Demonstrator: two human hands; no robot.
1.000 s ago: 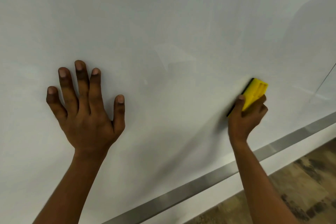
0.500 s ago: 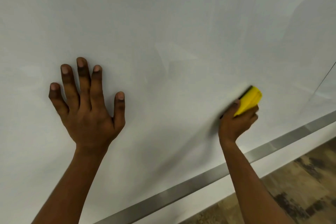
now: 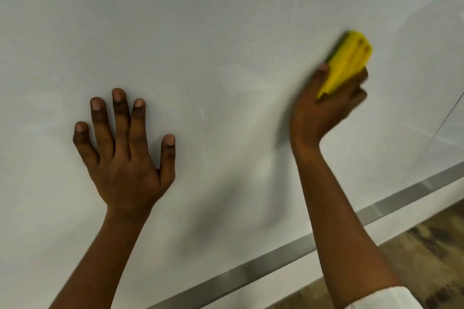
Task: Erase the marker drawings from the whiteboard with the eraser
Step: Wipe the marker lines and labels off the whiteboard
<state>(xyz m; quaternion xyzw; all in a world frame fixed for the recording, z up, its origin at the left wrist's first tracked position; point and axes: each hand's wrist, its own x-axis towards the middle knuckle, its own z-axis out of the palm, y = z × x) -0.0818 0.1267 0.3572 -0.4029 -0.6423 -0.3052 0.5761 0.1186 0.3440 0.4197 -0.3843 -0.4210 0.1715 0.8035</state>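
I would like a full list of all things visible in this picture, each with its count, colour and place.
whiteboard: one, white, fills most of the view; no marker drawings visible
metal frame strip: one, silver, along the board's lower edge
floor: brown wood pattern, lower right corner
eraser: one, yellow with a dark pad, blurred, upper right, against the board
left hand: open, fingers spread, flat on the board
right hand: closed around the eraser
sleeve cuff: white, bottom right

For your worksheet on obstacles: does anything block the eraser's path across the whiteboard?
Nothing visible does. The right hand holds the eraser on bare whiteboard; the left hand lies flat, well aside.
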